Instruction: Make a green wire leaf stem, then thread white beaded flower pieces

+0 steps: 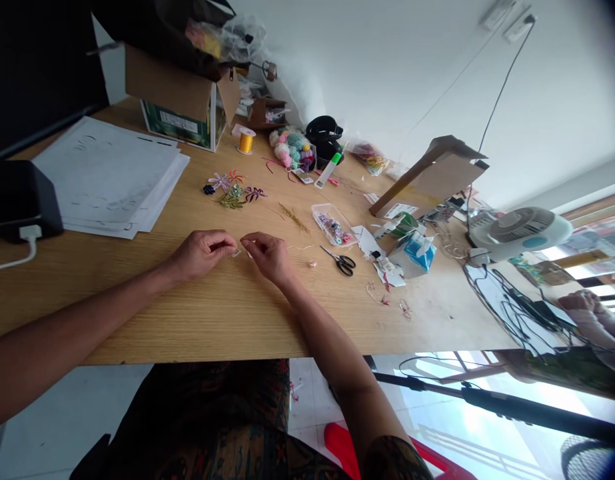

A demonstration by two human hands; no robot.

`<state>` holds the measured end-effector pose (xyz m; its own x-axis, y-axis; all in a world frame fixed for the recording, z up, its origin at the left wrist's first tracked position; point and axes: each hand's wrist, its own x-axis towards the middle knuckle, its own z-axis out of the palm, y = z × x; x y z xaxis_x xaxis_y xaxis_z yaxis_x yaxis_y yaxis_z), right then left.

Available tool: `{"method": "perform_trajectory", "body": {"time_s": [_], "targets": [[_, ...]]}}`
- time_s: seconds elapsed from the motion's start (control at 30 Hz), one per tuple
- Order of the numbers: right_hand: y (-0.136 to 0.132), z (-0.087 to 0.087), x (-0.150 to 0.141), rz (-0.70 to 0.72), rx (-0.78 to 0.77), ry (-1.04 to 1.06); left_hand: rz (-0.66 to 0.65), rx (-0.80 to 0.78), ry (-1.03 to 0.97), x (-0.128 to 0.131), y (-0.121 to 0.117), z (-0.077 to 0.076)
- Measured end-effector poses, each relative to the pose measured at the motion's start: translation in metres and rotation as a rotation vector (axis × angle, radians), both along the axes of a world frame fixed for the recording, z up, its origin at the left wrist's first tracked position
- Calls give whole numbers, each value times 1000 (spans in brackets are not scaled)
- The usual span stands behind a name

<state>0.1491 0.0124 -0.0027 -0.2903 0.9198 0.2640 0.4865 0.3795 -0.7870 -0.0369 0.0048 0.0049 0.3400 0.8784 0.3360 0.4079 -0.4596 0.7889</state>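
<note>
Over the wooden table (202, 307) my two hands nearly meet, fingertips a short gap apart. My left hand (204, 253) pinches a tiny pale piece, too small to name. My right hand (268, 256) is closed in a pinch too, and a thin light thread (300, 248) trails from it to the right. Beyond the hands lie several small flower shapes (232, 189) in purple, orange, green and dark blue. A bundle of golden strands (294, 217) rests near them. To the right are a small pink bead-like piece (312, 265) and black-handled scissors (343, 261).
A clear tray of beads (333, 225) sits past the scissors. Paper sheets (112, 173) and a cardboard box (177, 100) stand left; a yellow thread spool (246, 141) and pompoms (292, 150) at the back. A fan (522, 230) and cables are right, where another person's hands (584, 303) show.
</note>
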Motion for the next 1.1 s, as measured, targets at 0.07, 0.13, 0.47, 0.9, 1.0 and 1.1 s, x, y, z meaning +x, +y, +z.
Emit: {"method": "perform_trajectory", "body": {"time_s": [0.07, 0.13, 0.47, 0.9, 1.0, 1.1], "targets": [[-1, -2, -2, 5, -64, 36, 37, -51, -37, 1, -2, 3], [-3, -5, -5, 20, -97, 56, 82, -97, -82, 1, -4, 5], [-15, -5, -12, 62, 136, -183, 322, -64, -115, 0, 1, -3], [0, -1, -1, 29, 185, -132, -46, 93, 100, 0, 1, -7], [3, -8, -2, 62, 50, -11, -14, 23, 2, 2, -2, -1], [0, -11, -5, 82, -47, 54, 71, -50, -62, 3, -5, 5]]}}
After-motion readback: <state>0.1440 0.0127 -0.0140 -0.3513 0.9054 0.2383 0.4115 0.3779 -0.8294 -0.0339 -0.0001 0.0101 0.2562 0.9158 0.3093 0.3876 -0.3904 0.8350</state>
